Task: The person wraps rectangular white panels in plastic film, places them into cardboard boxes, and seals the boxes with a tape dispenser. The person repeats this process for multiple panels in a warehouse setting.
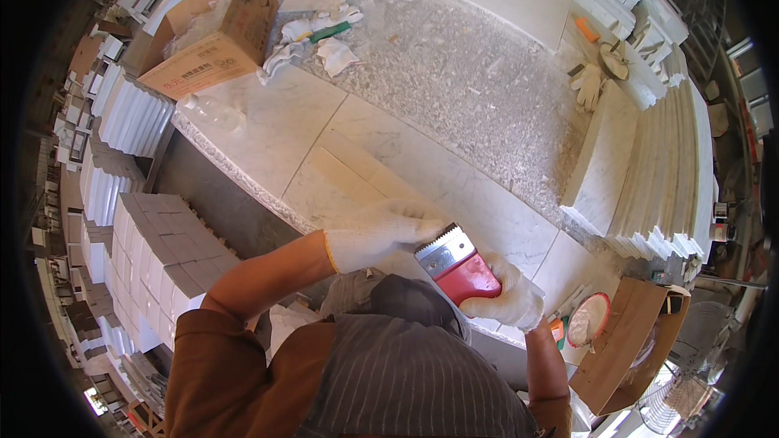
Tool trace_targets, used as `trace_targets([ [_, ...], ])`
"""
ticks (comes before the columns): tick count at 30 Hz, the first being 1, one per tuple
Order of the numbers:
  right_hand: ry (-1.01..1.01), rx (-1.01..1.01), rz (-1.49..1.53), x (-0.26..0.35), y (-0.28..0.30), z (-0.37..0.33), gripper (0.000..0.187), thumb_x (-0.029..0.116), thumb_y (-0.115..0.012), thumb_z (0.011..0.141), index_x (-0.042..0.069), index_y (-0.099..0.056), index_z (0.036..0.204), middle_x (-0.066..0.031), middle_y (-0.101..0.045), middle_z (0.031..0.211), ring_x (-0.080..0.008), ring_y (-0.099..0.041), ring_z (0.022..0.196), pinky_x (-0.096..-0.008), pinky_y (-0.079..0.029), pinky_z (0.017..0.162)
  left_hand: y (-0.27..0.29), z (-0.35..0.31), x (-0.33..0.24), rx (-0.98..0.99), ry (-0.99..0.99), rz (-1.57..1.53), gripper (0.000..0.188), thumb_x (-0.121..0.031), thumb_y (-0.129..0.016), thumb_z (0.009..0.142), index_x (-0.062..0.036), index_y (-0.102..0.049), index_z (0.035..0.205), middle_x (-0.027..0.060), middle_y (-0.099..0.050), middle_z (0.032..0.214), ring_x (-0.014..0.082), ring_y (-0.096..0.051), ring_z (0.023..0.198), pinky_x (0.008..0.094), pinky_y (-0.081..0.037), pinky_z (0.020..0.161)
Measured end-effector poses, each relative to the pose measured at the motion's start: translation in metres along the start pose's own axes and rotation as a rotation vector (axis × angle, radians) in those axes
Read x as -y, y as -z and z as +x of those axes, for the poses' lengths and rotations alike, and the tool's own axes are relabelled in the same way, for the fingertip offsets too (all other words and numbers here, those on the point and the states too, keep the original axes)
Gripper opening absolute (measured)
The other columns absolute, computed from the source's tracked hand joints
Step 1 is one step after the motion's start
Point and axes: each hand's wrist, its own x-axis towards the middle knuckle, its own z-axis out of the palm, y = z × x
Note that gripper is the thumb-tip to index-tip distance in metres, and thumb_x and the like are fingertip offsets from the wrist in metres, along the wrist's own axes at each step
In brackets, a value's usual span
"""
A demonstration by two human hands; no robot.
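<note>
A notched scraper point(461, 269) with a shiny metal toothed blade and a wide red handle is in my right hand point(511, 294), which wears a white knit glove. Its blade points up and left. My left hand point(385, 229), gloved the same way, is at the toothed edge with its fingers drawn together; whether they pinch anything there is hidden. Both hands are in front of my body, above pale marble slabs point(422, 158). A long, thin beige strip point(357, 166) lies on the slabs, just beyond my left hand.
An open cardboard box point(215, 40), a clear plastic bottle point(215, 113) and crumpled gloves point(334, 57) lie far left. Stacked slabs point(649, 170) rise at the right. A red-rimmed round container point(588, 320) and another cardboard box point(629, 349) stand near right. Grey blocks point(166, 239) are stacked left.
</note>
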Motion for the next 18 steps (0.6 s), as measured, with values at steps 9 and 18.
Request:
trace_targets([
  [9,-0.101,0.058,-0.057,0.007,0.01,0.005,0.076,0.017,-0.088,0.065,0.002,-0.054,0.132,-0.0058,-0.066,0.109,-0.0143,-0.061,0.097,-0.0323,-0.051,0.088,-0.013,-0.003,-0.015,-0.095,0.063,0.099,0.029,-0.028,-0.059,0.1,-0.0006,-0.064,0.107,0.0011,-0.064,0.098,0.0085,-0.057,0.09,0.0256,-0.047,0.083],
  [18,-0.3,0.07,-0.121,0.062,0.012,0.018,0.065,0.022,-0.085,0.067,0.001,-0.059,0.123,-0.0092,-0.069,0.1,-0.0153,-0.064,0.09,-0.0332,-0.053,0.081,0.005,-0.015,-0.005,-0.594,-0.226,0.321,0.019,-0.022,-0.06,0.096,-0.0036,-0.065,0.093,-0.0034,-0.06,0.084,0.0063,-0.053,0.079,0.0242,-0.044,0.075],
])
